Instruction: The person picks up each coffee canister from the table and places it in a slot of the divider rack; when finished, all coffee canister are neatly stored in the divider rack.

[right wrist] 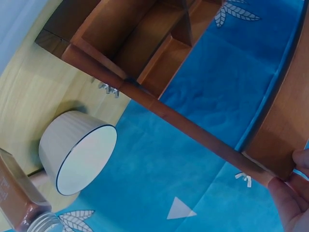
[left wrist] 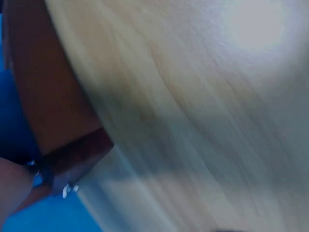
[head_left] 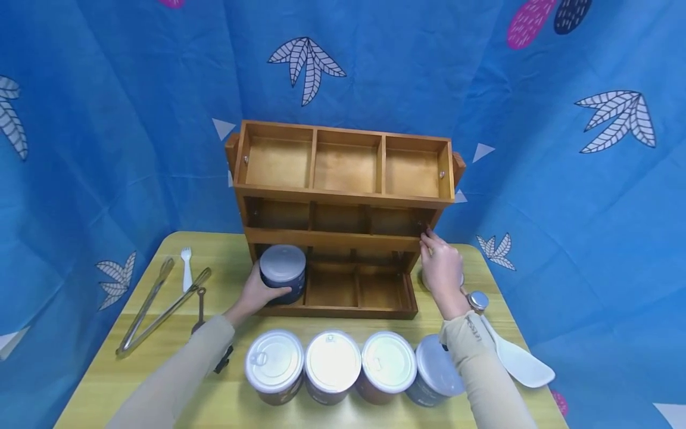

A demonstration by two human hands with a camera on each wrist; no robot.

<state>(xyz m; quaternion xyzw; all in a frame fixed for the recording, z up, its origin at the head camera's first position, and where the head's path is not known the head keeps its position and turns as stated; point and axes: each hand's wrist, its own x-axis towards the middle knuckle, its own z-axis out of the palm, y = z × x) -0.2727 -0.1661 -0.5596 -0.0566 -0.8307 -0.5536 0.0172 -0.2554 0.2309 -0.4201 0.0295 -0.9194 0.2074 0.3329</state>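
A brown wooden tiered rack (head_left: 343, 192) with divided compartments stands at the back of the table. My left hand (head_left: 256, 293) grips a dark canister with a grey lid (head_left: 283, 263) at the left compartment of its lowest tier; whether the canister's base touches the shelf is hidden. Only a blurred bit of that hand (left wrist: 12, 188) enters the left wrist view, without the canister. At the rack's right side, my right hand (head_left: 442, 268) holds the frame near the middle tier. The right wrist view has its thumb and fingers (right wrist: 286, 198) pinching the wooden edge.
Several lidded canisters (head_left: 332, 360) line the table's front. On the left lie tongs (head_left: 152, 328), a white fork (head_left: 186, 268) and a dark small spoon (head_left: 200, 307). At right are a white cup (right wrist: 72, 145), a jar with a metal lid (head_left: 478, 300) and a white spatula (head_left: 520, 360).
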